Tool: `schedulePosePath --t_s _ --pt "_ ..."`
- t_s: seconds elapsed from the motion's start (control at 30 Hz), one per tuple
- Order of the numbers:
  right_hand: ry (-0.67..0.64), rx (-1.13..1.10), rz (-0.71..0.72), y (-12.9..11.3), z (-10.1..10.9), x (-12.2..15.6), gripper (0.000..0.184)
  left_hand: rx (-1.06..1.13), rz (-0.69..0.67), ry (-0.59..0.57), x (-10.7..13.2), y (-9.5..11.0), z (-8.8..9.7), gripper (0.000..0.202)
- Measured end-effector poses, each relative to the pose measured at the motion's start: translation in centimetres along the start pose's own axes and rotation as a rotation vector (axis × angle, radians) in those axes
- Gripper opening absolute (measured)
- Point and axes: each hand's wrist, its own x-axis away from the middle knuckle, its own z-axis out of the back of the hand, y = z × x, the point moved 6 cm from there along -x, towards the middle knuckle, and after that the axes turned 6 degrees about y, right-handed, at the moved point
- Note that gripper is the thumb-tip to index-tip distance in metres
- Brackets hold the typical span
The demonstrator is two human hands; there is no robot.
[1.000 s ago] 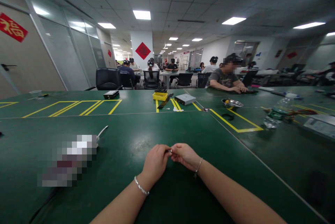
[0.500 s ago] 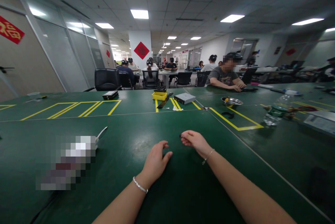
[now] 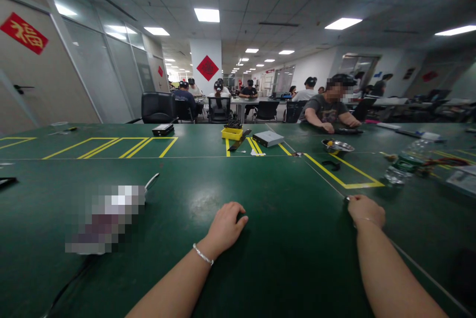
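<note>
My left hand (image 3: 226,226) rests on the green tabletop (image 3: 282,238), its fingers loosely bent and the thumb apart from them, with nothing in its grasp. Farther right, my right hand (image 3: 367,211) is closed in a pinch near a seam in the table. A small dark bit (image 3: 347,199) shows at its fingertips, too small to name. Ahead of that hand lie a yellow tape outline (image 3: 362,185) and a black curved piece (image 3: 330,165). A clear plastic bottle (image 3: 405,163) lies tilted beyond it to the right.
A blurred-out device (image 3: 111,221) with a black cable lies at left. Along the back are a black box-shaped part (image 3: 163,130), a yellow tray (image 3: 232,133), a flat grey box (image 3: 268,138) and a metal bowl (image 3: 337,146). A person (image 3: 330,104) sits across the table.
My right hand has moved well to the right, away from my left hand, still pinched. The left hand stays nearly in place. The view has shifted slightly left.
</note>
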Motion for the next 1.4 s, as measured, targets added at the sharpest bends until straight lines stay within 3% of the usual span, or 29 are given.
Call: schedulePosePath --t_s 0.2,0.3,0.37,0.47,0.57,0.67,0.77,0.83,0.9,1.0,1.1,1.17,1.27,1.4 --pt "0.062 0.026 -0.142 1.4 0.1 -0.1 0.039 -0.002 -0.016 -0.001 0.1 0.1 0.0 0.017" --pt "0.183 -0.007 -0.131 0.7 1.2 0.7 0.039 0.001 -0.007 -0.004 -0.1 0.1 0.0 0.016" --pt "0.305 -0.034 -0.026 -1.1 2.3 1.7 0.037 0.001 0.012 -0.003 -0.3 -0.1 0.0 0.017" --pt "0.374 -0.098 0.352 -6.6 3.2 4.2 0.034 -0.006 0.022 -0.002 -0.4 -0.2 0.1 0.017" --pt "0.256 -0.183 0.753 -12.8 2.4 9.1 0.032 -0.033 0.004 -0.009 -0.4 0.0 0.0 0.019" --pt "0.050 -0.260 1.006 -17.3 0.6 15.8 0.033 -0.094 -0.016 -0.010 -0.2 0.1 -0.3 0.027" --pt "-0.244 -0.298 1.243 -19.7 -1.5 22.2 0.041 -0.164 -0.048 -0.017 -0.1 0.2 -0.9 0.041" --pt "-0.382 -0.278 1.332 -20.2 -2.3 24.1 0.042 -0.205 -0.063 -0.041 0.0 0.1 -1.3 0.045" --pt "-0.364 -0.235 1.296 -19.9 -2.1 22.8 0.041 -0.234 -0.070 -0.067 0.0 0.0 -1.6 0.046" --pt "-0.103 -0.135 1.038 -17.5 -0.3 16.1 0.039 -0.245 -0.075 -0.095 0.1 -0.1 -1.7 0.046" --pt "0.178 0.002 0.636 -11.9 2.0 8.4 0.040 -0.243 -0.061 -0.106 0.1 0.0 -1.7 0.047" --pt "0.261 0.058 0.356 -7.4 2.7 4.7 0.044 -0.247 -0.047 -0.107 0.1 0.1 -1.7 0.047" --pt "0.177 0.061 0.055 -2.1 1.7 2.0 0.053 -0.256 -0.036 -0.106 0.0 0.2 -1.7 0.047" --pt "0.033 0.042 -0.022 -0.1 0.0 1.2 0.049 -0.253 -0.025 -0.139 -0.2 0.3 -1.8 0.048"
